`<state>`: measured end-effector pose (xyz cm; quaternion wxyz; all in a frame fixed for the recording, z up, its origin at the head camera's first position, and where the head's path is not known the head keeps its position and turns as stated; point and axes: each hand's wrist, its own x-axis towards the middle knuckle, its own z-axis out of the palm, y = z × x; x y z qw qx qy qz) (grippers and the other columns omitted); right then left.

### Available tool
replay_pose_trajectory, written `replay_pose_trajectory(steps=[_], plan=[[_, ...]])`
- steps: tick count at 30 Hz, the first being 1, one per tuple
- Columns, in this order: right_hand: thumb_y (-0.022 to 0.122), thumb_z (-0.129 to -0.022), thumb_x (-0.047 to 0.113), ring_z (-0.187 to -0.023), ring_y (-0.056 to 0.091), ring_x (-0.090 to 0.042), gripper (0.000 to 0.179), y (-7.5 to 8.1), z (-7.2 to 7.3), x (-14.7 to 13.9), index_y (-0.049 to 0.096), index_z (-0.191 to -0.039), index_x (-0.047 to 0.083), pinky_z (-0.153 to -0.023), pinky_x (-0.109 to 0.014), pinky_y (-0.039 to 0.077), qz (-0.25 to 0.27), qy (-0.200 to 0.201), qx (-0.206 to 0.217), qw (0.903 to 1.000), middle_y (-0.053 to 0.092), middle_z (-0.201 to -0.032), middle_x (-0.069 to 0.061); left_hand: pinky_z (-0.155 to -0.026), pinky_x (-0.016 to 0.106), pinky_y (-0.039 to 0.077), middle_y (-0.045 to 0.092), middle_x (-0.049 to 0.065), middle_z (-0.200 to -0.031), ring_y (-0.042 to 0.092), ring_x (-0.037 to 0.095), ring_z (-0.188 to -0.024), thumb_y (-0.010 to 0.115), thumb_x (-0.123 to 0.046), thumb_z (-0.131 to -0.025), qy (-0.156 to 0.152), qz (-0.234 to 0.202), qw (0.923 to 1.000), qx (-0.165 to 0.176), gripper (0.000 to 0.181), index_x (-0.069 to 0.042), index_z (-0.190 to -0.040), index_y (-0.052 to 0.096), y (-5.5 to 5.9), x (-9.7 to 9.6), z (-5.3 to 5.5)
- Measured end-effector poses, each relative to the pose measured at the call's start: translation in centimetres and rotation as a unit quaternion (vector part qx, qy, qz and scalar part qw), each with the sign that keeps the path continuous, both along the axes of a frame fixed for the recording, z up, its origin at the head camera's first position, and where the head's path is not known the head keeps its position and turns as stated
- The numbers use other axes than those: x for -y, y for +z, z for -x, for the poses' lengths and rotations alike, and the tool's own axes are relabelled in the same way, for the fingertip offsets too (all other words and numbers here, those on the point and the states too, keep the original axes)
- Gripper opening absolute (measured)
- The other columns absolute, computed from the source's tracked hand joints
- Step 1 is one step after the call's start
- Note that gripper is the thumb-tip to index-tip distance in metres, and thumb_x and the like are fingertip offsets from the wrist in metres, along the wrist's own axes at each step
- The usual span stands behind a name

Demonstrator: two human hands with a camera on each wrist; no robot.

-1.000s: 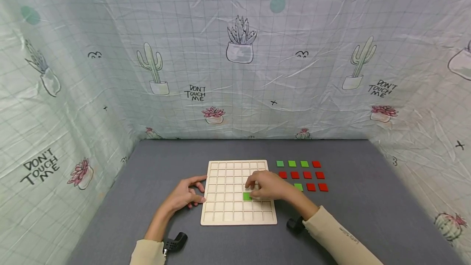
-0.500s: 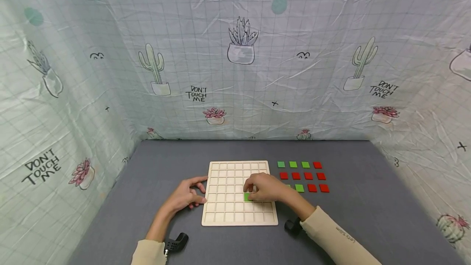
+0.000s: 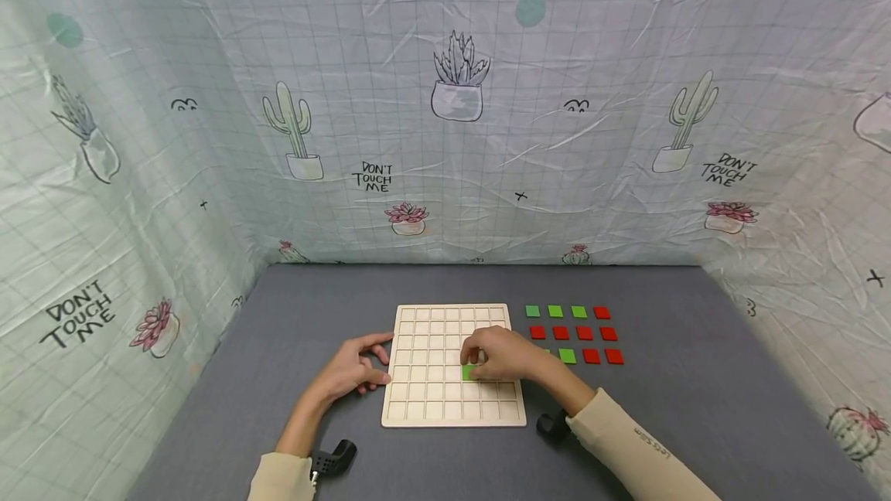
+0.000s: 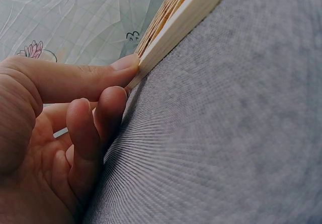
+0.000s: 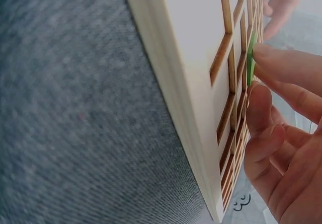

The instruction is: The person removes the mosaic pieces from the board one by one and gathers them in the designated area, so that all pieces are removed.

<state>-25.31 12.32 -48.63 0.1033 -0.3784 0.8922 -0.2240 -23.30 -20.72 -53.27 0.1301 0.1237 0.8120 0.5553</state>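
A pale wooden grid board (image 3: 425, 391) lies flat in the middle of the table. At its left edge is my left hand (image 3: 346, 368), thumb and index finger spread and touching the rim. In the left wrist view the thumb (image 4: 100, 78) rests against the board's side (image 4: 173, 27), the other fingers loosely bent. My right hand (image 3: 504, 352) is over the board's right half, thumb and fingers pinching a small green square tile (image 3: 467, 372). The right wrist view has that tile (image 5: 251, 58) edge-on at the grid, with fingertips right at it.
Right of the board, red tiles (image 3: 584, 332) and green tiles (image 3: 554, 311) lie in three rows on the grey table (image 3: 668, 408). My right hand partly hides one green tile. A printed cloth (image 3: 515, 161) hangs behind and at both sides.
My right hand has shifted very slightly left with the green tile under its fingers. The left hand keeps its place at the board's edge; the head view has moved a little.
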Motion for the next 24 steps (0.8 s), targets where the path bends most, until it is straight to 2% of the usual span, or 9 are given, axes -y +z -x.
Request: replay_pose_trajectory(steps=[16,24], plan=[[0.082,-0.086,0.016,-0.074,0.054,-0.001,0.013,0.05,-0.05,0.11,0.077,-0.096,0.022,-0.069,-0.022,0.047,-0.003,-0.008,0.009,0.9999,0.068,-0.086,0.009,-0.045,0.028,0.049,0.062,0.018,-0.102,0.060,0.013,-0.057,0.083,-0.001,-0.078,0.000,0.006,1.0000,0.000,0.079,-0.003,-0.151,0.052,0.00,0.05,0.04],[0.082,-0.086,0.016,-0.074,0.053,-0.002,0.013,-0.08,-0.16,0.10,0.076,-0.096,0.021,-0.069,-0.023,0.046,-0.003,-0.012,0.009,0.9999,0.067,-0.088,0.008,-0.045,0.027,0.049,0.062,0.017,-0.101,0.059,0.013,-0.056,0.083,-0.001,-0.078,0.000,0.006,1.0000,0.000,0.079,-0.003,-0.150,0.052,-0.03,0.04,0.02]])
